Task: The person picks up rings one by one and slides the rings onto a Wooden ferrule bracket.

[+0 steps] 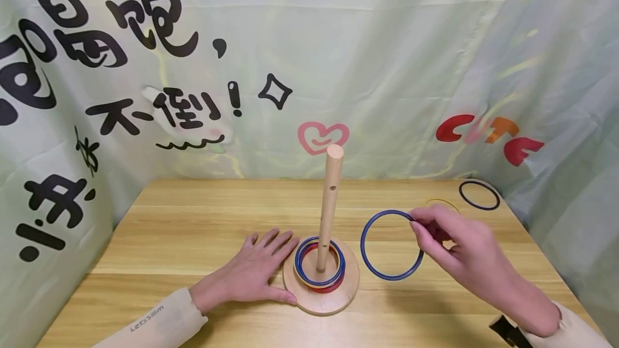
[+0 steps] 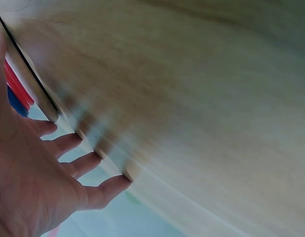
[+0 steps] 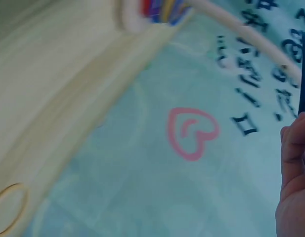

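My R hand [image 1: 459,246] has thumb & forefinger clamped on the R side of a blue ring [image 1: 394,277], held up off the table [image 1: 193,219], just R of the wooden peg [image 1: 330,203] & not round it. My L hand [image 1: 256,270] lies on the L side of the round base [image 1: 348,294], fingers spread apart, thumb tip at its near-L rim; not gripping anything.

Progress: approx. partway, I'd judge. Done: a small stack of rings [image 1: 319,285] sits round the peg's foot, blue on top, yellow-ish & red under; exact no. I can't tell b/c they overlap. Left: the one in my fingers, plus a yellow ring [image 1: 441,200] (partly hidden behind my R hand) & a dark ring [image 1: 483,208] at the table's far R corner.

Orientation: the held ring is round, so no long axis to speak of; it's tipped up w/ its hole facing me, i.e. not lying flat like the stack. Peg's long axis runs up from the base, approx. vertical.
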A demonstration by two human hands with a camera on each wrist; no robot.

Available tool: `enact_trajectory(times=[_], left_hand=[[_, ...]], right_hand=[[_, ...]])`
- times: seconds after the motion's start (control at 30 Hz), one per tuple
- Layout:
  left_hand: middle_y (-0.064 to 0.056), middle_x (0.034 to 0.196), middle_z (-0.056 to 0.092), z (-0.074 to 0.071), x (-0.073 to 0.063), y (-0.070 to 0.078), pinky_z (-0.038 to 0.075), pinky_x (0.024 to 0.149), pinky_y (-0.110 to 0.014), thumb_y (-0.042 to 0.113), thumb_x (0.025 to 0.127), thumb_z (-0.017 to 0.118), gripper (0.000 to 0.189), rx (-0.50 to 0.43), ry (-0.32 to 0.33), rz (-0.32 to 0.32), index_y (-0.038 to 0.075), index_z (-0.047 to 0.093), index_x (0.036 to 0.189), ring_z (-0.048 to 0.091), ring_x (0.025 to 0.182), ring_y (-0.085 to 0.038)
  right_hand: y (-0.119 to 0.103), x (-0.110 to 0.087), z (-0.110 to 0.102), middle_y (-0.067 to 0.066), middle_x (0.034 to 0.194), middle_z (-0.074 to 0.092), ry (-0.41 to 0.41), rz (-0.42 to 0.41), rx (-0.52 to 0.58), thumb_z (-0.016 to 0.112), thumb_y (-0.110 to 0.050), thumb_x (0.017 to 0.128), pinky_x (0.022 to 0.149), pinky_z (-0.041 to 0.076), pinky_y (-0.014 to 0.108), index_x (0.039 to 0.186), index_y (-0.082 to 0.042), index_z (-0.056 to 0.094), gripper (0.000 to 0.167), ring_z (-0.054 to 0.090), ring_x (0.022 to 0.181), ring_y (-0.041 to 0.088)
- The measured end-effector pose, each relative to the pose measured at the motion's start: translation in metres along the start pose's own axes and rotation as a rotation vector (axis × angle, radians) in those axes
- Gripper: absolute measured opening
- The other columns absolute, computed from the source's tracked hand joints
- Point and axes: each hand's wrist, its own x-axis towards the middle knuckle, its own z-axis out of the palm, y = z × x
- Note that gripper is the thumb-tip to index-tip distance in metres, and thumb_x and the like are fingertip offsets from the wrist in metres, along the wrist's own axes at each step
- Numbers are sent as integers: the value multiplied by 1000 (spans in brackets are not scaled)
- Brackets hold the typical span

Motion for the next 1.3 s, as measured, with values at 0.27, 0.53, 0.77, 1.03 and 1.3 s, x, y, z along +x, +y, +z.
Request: enact_trajectory(times=[0.27,0.53,0.77,1.03,1.3], left_hand=[[-14,174,36,0,0,0,31,110,-80,92,87,58,119,-6,10,9,13,35,173,32,157,-48],[-14,173,37,1,-1,-1,32,109,-80,93,87,57,119,3,20,12,13,36,173,33,156,-48],[-15,173,37,2,-1,-1,32,108,-80,93,88,57,118,3,16,9,13,36,172,33,156,-49],[-14,174,35,2,-1,-2,32,109,-80,95,87,55,120,11,5,0,14,34,173,31,158,-47],[-14,174,36,2,0,-3,32,109,-80,94,87,55,119,10,5,3,14,35,173,32,157,-47]], right_hand=[[-19,33,-12,-2,83,66,72,60,193,70,-27,110,51,47,16,110,3,74,30,54,57,0],[-37,70,-23,1,86,69,65,172,236,73,15,96,48,46,21,113,0,76,23,54,54,5],[-42,96,-20,11,86,69,79,360,350,72,9,101,47,46,28,111,2,74,13,55,52,16],[-42,113,-10,12,82,67,80,450,327,74,-1,103,48,48,28,114,-2,76,11,57,52,21],[-43,118,5,9,87,67,29,534,328,74,-8,105,50,50,30,111,-8,77,7,59,53,25]])
